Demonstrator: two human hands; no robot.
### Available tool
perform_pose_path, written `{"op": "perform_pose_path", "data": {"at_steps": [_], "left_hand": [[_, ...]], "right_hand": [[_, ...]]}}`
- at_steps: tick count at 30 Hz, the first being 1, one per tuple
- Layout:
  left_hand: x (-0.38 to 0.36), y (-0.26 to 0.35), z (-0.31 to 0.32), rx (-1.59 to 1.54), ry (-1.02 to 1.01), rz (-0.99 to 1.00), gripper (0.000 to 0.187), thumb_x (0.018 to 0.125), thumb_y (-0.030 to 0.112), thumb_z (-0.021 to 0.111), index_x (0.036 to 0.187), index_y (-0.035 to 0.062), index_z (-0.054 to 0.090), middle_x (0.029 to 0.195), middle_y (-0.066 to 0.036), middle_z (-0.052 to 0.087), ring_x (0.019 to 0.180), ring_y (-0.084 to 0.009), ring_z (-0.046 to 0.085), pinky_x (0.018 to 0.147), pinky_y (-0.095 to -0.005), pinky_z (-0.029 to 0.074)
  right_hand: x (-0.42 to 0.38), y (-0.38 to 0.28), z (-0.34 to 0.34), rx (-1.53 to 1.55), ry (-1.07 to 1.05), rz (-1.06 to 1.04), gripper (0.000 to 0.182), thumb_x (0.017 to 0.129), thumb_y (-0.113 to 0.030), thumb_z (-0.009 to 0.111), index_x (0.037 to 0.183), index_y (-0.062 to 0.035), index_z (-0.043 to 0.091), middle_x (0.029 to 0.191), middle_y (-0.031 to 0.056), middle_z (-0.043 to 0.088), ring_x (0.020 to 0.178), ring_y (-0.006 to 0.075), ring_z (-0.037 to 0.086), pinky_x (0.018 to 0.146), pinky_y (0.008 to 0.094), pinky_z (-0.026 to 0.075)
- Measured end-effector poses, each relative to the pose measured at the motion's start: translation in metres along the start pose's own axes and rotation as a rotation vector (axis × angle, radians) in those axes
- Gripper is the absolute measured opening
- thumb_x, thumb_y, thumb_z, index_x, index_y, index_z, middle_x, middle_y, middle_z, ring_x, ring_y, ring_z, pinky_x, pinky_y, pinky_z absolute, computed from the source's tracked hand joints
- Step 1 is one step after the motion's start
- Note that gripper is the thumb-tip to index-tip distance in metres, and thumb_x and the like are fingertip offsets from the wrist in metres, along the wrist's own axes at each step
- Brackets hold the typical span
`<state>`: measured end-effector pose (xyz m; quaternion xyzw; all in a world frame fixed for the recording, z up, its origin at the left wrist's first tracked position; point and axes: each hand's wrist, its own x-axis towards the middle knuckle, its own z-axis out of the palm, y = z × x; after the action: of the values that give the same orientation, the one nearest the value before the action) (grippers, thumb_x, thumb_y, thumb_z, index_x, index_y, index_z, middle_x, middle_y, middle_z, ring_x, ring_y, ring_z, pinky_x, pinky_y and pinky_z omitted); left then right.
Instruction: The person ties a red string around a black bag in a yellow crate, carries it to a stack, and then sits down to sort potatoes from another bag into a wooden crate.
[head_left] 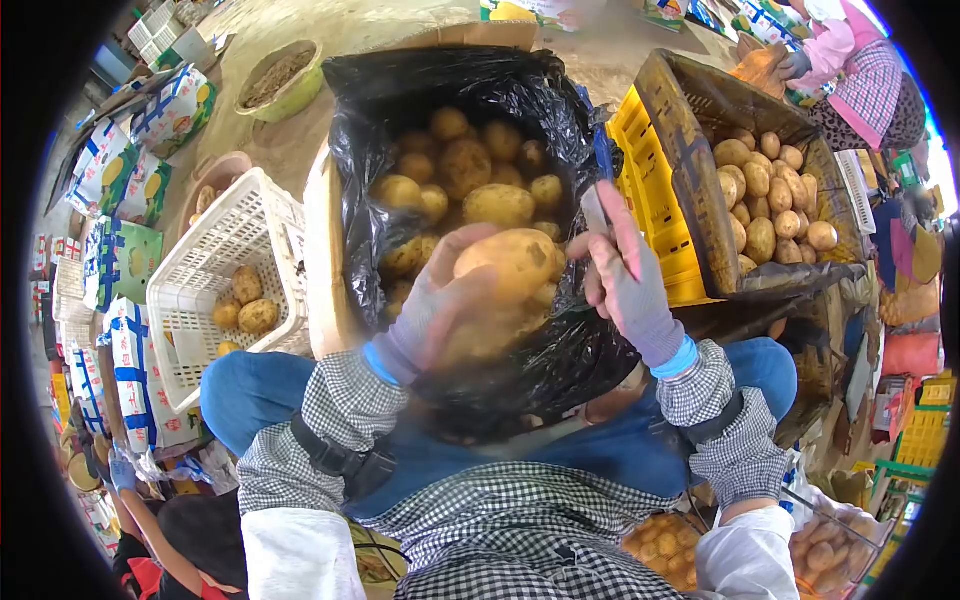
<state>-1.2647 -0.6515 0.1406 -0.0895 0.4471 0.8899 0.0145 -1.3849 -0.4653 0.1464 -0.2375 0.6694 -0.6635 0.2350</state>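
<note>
My left hand (430, 310), in a grey fingerless glove, is closed round a large potato (512, 265) with a dark patch on its skin. Just right of it, my right hand (625, 275) grips a small knife (597, 208) with a blue part pointing away from me; its fingers are bent round it. Both hands are above a box lined with a black plastic bag (460, 75), in which many potatoes (498, 205) lie. Motion blurs the left fingers.
A white basket (215, 235) with several potatoes stands at the left, and a dark-stained crate (690, 190) of potatoes at the right beside a yellow crate (650, 200). A green tub (308, 92) is behind. Co-workers are at upper right (850, 75) and lower left (200, 530).
</note>
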Motion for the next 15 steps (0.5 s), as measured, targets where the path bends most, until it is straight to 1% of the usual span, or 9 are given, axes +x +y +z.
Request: {"op": "perform_pose_path", "data": {"at_steps": [2,4,6,7,9,11,12,13,15], "left_hand": [[-0.001,-0.001,0.0,0.012,0.024,0.009,0.069,0.087,0.029,0.069,0.141,0.0092,0.031,0.131,-0.01,0.049,0.117,-0.0214,0.053,0.099,-0.0362,0.045],[0.002,-0.006,-0.002,0.053,0.025,0.036,0.068,0.088,0.028,0.069,0.141,0.0093,0.031,0.131,-0.01,0.049,0.118,-0.0213,0.052,0.099,-0.0372,0.045],[0.002,-0.012,-0.005,0.058,0.024,0.031,0.067,0.089,0.028,0.067,0.142,0.0095,0.03,0.131,-0.01,0.049,0.118,-0.0213,0.052,0.099,-0.0386,0.045],[0.003,-0.015,-0.006,0.042,0.024,0.02,0.067,0.09,0.029,0.067,0.142,0.0096,0.03,0.131,-0.009,0.049,0.118,-0.0214,0.052,0.1,-0.0395,0.045],[0.005,-0.018,-0.006,-0.03,0.034,0.004,0.064,0.091,0.03,0.064,0.142,0.0096,0.031,0.131,-0.009,0.049,0.119,-0.0218,0.051,0.1,-0.0415,0.045],[0.007,-0.021,-0.005,-0.141,0.059,-0.017,0.059,0.093,0.033,0.06,0.141,0.0092,0.033,0.131,-0.01,0.049,0.121,-0.0226,0.05,0.101,-0.0435,0.044],[0.006,-0.021,-0.001,-0.244,0.02,-0.041,0.057,0.095,0.033,0.058,0.14,0.0089,0.035,0.132,-0.01,0.05,0.122,-0.0231,0.049,0.102,-0.0444,0.043],[0.006,-0.017,0.005,-0.346,-0.022,-0.061,0.054,0.096,0.034,0.056,0.139,0.0085,0.037,0.132,-0.011,0.05,0.123,-0.0236,0.049,0.103,-0.0453,0.042],[0.009,-0.017,0.004,-0.562,-0.105,-0.108,0.05,0.097,0.036,0.052,0.138,0.0077,0.04,0.133,-0.012,0.05,0.124,-0.0247,0.048,0.104,-0.0472,0.04]], "right_hand": [[-0.002,-0.011,-0.006,-0.009,-0.096,0.141,0.05,0.101,-0.028,0.046,0.146,-0.01,0.035,0.084,0.0056,0.062,0.048,0.0033,0.047,0.038,0.016,0.036],[-0.005,-0.001,0.002,0.013,-0.061,0.143,0.045,0.101,-0.028,0.047,0.142,-0.0096,0.044,0.079,0.0045,0.06,0.045,0.0035,0.046,0.037,0.0163,0.037],[-0.007,-0.004,0.005,-0.009,-0.057,0.21,0.044,0.1,-0.028,0.048,0.14,-0.0094,0.045,0.079,0.0042,0.06,0.045,0.0035,0.047,0.037,0.0165,0.037],[-0.01,-0.003,0.008,-0.019,-0.077,0.239,0.043,0.1,-0.028,0.05,0.139,-0.0098,0.048,0.075,0.0013,0.06,0.046,0.0028,0.048,0.039,0.0164,0.038],[-0.017,0.004,0.019,-0.078,-0.158,0.12,0.043,0.1,-0.026,0.05,0.139,-0.01,0.048,0.072,-0.001,0.058,0.046,0.0023,0.048,0.04,0.0163,0.038],[-0.017,0.007,0.02,-0.004,-0.147,0.132,0.041,0.099,-0.019,0.05,0.139,-0.0108,0.048,0.084,0.0004,0.06,0.052,0.0038,0.052,0.046,0.0182,0.043],[-0.017,0.009,0.02,0.033,-0.142,0.138,0.041,0.098,-0.016,0.05,0.139,-0.0112,0.048,0.089,0.001,0.06,0.055,0.0045,0.054,0.048,0.0192,0.045],[-0.012,0.006,0.021,0.124,-0.078,0.196,0.041,0.097,-0.013,0.051,0.138,-0.0124,0.049,0.107,0.0051,0.061,0.061,0.0076,0.06,0.054,0.0222,0.05],[-0.013,0.008,0.023,-0.03,-0.107,0.026,0.039,0.097,-0.01,0.051,0.136,-0.0133,0.053,0.115,0.007,0.064,0.073,0.0117,0.066,0.062,0.0248,0.054]]}}
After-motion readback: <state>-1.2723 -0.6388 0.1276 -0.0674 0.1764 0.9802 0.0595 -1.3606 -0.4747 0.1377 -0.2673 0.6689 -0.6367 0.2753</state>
